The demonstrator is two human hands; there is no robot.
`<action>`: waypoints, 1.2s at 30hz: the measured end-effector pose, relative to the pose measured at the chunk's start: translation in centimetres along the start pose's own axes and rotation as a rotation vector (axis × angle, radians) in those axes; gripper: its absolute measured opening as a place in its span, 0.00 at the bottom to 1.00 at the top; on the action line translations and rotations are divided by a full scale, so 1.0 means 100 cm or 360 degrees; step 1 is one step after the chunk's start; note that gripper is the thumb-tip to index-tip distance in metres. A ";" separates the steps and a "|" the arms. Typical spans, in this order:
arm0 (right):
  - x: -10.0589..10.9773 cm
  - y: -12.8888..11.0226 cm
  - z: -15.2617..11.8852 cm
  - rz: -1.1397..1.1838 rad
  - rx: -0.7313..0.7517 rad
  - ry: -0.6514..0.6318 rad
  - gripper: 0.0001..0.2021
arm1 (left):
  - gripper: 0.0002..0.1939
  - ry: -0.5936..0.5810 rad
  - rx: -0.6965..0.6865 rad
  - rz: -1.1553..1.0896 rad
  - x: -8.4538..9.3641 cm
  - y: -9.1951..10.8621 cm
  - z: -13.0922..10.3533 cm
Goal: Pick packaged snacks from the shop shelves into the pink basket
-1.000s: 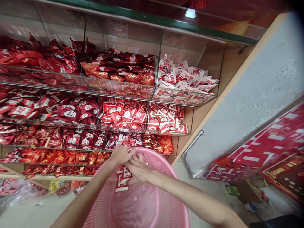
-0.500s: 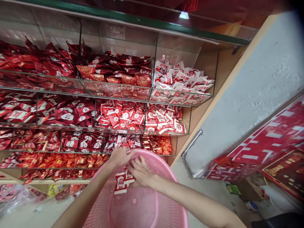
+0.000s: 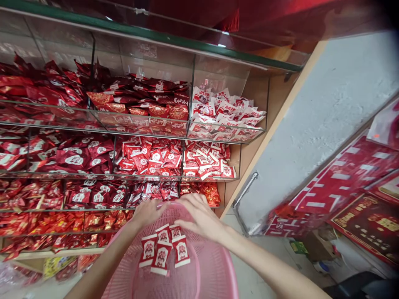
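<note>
A pink mesh basket [image 3: 218,265] hangs in front of the lower shelves. My left hand [image 3: 148,214] is closed on its far rim, left of centre. Over the same rim, just to the right, lies my right hand [image 3: 199,216], its thumb pointing inward and its fingers over the edge. Several red and white candy packets [image 3: 161,257] lie loose on the mesh below my hands, not touched by them.
Glass-fronted shelves hold red packets [image 3: 73,158] and white packets [image 3: 227,112] in divided compartments. To the right stand a wooden side panel [image 3: 274,116], a grey wall [image 3: 327,124] and red printed packages [image 3: 330,182].
My right hand has moved from inside the basket up to its far rim. More packets now lie in the basket, out of my hand. The view has shifted slightly right.
</note>
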State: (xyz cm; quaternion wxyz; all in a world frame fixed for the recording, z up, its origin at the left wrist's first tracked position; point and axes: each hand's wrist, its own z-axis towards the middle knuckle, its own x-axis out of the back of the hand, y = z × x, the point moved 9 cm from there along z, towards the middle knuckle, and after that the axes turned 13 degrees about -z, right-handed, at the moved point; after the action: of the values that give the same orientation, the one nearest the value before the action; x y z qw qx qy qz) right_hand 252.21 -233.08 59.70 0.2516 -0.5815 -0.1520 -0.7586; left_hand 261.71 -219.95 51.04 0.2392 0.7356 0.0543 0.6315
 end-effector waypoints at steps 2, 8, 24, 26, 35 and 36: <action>-0.002 0.014 -0.006 0.0003 -0.0092 0.0008 0.23 | 0.36 -0.0004 0.0001 -0.0030 0.002 0.002 -0.001; -0.067 0.011 -0.033 -0.0023 0.0024 -0.0409 0.25 | 0.38 -0.0008 0.0003 -0.0031 0.003 0.006 -0.002; -0.138 -0.013 -0.053 -0.0284 0.0012 -0.0841 0.38 | 0.42 0.0009 0.0024 -0.0010 0.001 0.001 -0.006; -0.142 -0.015 -0.053 -0.0311 -0.0007 -0.0864 0.40 | 0.42 0.0008 0.0026 -0.0005 0.001 0.001 -0.007; -0.131 -0.021 -0.048 -0.0303 -0.0037 -0.0776 0.39 | 0.40 -0.0004 -0.0002 -0.0025 0.001 0.002 -0.006; -0.128 -0.026 -0.045 -0.0267 -0.0023 -0.0742 0.39 | 0.40 -0.0002 -0.0015 -0.0025 0.001 0.004 -0.006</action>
State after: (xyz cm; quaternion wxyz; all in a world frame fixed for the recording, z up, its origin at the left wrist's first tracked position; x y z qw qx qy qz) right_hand 249.71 -230.67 46.35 0.1416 -0.7279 -0.2481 -0.6234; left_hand 261.06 -220.12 51.33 0.2477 0.7344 0.0571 0.6293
